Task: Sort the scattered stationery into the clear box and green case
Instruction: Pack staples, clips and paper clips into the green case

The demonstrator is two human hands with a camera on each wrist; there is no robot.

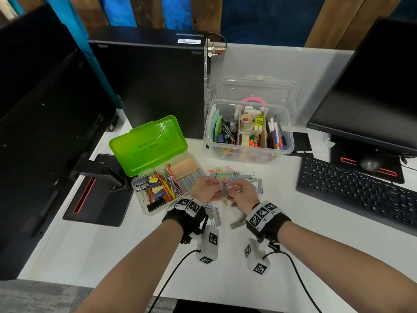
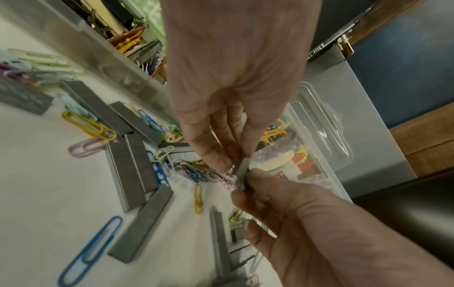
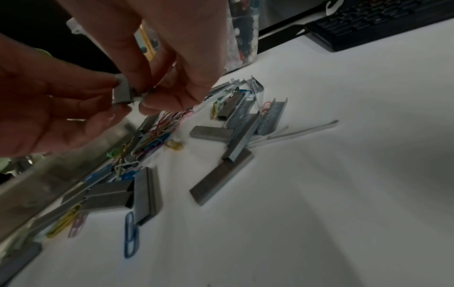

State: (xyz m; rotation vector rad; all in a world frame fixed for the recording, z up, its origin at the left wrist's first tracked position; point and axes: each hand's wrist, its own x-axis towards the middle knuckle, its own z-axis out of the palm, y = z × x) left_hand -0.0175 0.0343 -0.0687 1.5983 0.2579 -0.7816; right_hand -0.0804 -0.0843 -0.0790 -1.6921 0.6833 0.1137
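Left hand (image 1: 204, 188): raised above the desk, fingertips pinching the upper end of a grey staple strip (image 1: 223, 191).
Right hand (image 1: 243, 193): facing the left, thumb and fingers pinching the lower part of the same strip (both hands close together, joined on it).
Staple strip: held nearly upright between the two hands, off the table; a yellow paper clip (image 1: 224, 201) showing just below it, whether hanging from it or lying under it cannot be told.
Loose stationery: more grey staple strips (image 2: 137, 221) and coloured paper clips (image 1: 225, 172) scattered on the white desk (image 1: 248, 256) beneath and beyond the hands; a blue paper clip (image 3: 131, 235) lying nearest the desk's front.
Green case (image 1: 149, 143): lid raised, left of the hands; its tray holding binder clips, coloured clips, a row of staple strips and a pinkish block.
Clear box (image 1: 248, 152): lid tilted back, behind the pile; dividers filled with sticky notes, tape rolls and pens.
Surroundings: black keyboard (image 1: 361, 190) to the right, monitors on both sides, a dark computer tower (image 1: 153, 86) behind the case.
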